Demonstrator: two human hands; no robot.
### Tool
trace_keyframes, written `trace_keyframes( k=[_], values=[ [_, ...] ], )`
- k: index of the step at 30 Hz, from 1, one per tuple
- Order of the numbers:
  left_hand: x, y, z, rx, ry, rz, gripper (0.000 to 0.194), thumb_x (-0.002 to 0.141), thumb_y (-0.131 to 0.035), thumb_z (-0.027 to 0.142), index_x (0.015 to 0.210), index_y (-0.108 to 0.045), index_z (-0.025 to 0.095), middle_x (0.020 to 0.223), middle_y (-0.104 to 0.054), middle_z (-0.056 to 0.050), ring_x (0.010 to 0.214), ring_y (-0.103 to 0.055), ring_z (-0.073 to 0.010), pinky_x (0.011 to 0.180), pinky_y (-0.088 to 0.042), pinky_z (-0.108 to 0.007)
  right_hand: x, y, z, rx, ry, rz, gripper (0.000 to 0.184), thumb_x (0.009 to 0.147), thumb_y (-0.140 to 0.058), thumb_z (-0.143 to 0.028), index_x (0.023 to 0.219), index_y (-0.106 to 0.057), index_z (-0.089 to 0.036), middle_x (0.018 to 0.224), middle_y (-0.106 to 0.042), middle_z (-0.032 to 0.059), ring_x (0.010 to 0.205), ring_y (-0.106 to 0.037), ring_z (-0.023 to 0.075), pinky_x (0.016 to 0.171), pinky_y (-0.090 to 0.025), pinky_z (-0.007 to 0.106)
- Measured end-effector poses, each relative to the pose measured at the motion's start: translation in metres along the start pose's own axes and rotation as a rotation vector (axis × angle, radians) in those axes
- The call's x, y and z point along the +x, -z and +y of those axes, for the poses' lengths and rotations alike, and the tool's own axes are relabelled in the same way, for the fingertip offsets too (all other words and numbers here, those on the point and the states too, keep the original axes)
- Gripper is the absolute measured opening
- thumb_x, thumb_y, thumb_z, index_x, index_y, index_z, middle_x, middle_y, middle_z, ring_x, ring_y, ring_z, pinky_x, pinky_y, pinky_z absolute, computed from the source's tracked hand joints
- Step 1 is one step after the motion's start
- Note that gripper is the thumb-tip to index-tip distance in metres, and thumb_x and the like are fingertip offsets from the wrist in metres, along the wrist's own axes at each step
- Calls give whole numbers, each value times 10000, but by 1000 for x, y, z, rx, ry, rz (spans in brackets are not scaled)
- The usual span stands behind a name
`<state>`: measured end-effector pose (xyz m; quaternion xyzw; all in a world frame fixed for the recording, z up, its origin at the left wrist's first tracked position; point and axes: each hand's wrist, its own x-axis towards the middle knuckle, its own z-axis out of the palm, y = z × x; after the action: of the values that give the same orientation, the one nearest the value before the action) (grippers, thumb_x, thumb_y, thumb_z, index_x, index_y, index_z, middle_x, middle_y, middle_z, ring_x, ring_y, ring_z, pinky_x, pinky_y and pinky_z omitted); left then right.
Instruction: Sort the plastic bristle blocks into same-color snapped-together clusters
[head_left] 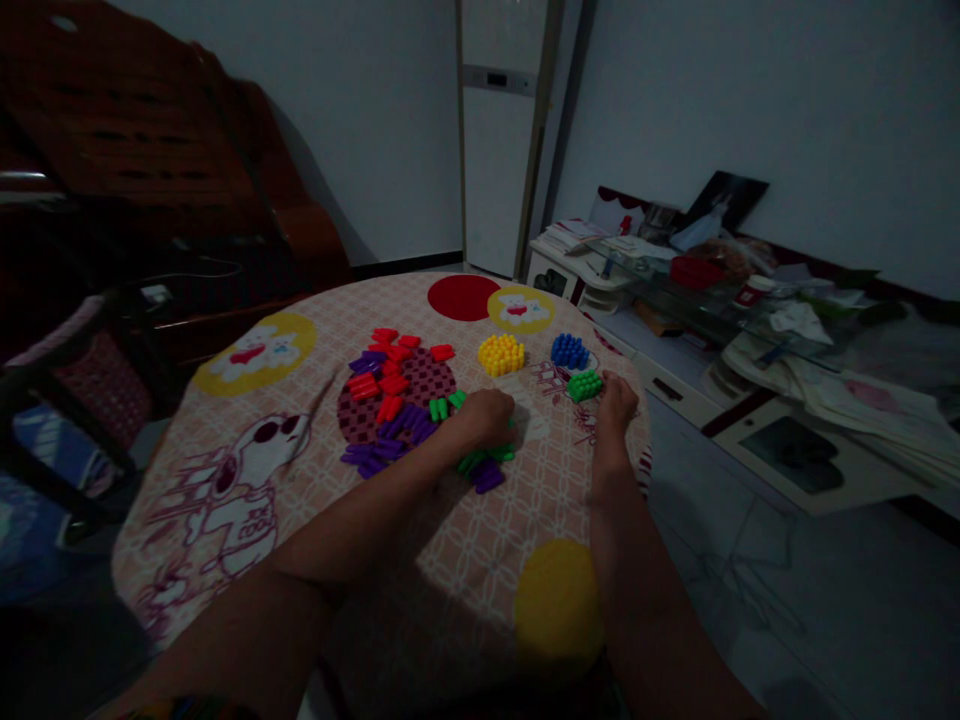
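My left hand (489,416) is closed, with its back toward me, over the loose green plastic pieces (457,399). Its fingertips are hidden, so what it grips cannot be made out. Farther right, my right hand (619,402) has its fingers curled against the right end of a compact green bundle of plastic pieces (583,386). A blue bundle (570,352) stands just behind that one, and a yellow bundle (501,355) is to its left. Purple pieces (411,424) lie scattered left of my left hand, with red pieces (391,382) behind them.
A patterned cloth covers the round table (300,510). Along the right wall runs a low cabinet (675,375) loaded with papers and other items. A wooden bench (150,170) stands at the back left, with a chair (90,400) beside the table.
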<state>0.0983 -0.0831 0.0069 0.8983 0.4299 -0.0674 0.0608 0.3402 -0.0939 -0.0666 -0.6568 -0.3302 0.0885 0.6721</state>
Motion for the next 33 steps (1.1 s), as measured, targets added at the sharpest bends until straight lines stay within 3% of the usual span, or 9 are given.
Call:
trace_keyframes(
  k=[6,9,12,16,20,26,33],
  values=[
    [38,11,1,-122,-139,93,459,789,-619,134,1244,-664,165,1198,-728,-124,1103,-688,-246,904,-508,-273,1,-1,2,2,-3,10,338,844,-475,-450,808,-687,-189,795,-686,23,729,-576,181,701,-466,299],
    [56,16,6,-155,-153,68,403,775,-644,124,1171,-705,158,1177,-736,-121,1092,-692,-253,889,-511,-264,3,0,4,-18,16,4,349,842,-469,-441,830,-706,-184,815,-706,33,758,-595,186,716,-468,298],
    [64,16,8,-117,-130,58,309,754,-670,112,1053,-747,130,1122,-741,-169,1103,-689,-308,918,-515,-314,6,0,6,-34,27,-6,377,840,-451,-442,861,-723,-182,852,-727,45,800,-621,196,741,-471,303],
    [66,18,2,-58,-54,135,354,770,-626,61,1107,-732,79,1133,-717,-243,1142,-671,-357,942,-521,-381,9,-3,10,17,-16,-12,390,823,-450,-471,867,-720,-193,847,-735,39,811,-641,209,760,-488,315],
    [74,24,0,-81,18,183,336,801,-591,82,1100,-741,111,1137,-726,-203,1139,-670,-327,936,-517,-364,8,-3,7,12,-19,-6,374,817,-456,-458,844,-721,-195,833,-735,37,810,-639,209,775,-491,318],
    [100,24,25,-396,26,440,297,847,-592,150,1119,-711,170,1113,-742,-96,1054,-670,-228,925,-494,-305,6,0,7,-24,40,-46,393,855,-438,-459,853,-724,-190,854,-730,48,819,-633,206,809,-480,320],
    [120,14,52,-537,11,446,285,856,-597,126,1128,-672,170,1124,-734,-84,1033,-654,-210,918,-478,-296,10,-1,14,-36,60,-33,408,863,-444,-469,885,-737,-186,879,-739,56,844,-645,217,808,-478,325]
  ],
)
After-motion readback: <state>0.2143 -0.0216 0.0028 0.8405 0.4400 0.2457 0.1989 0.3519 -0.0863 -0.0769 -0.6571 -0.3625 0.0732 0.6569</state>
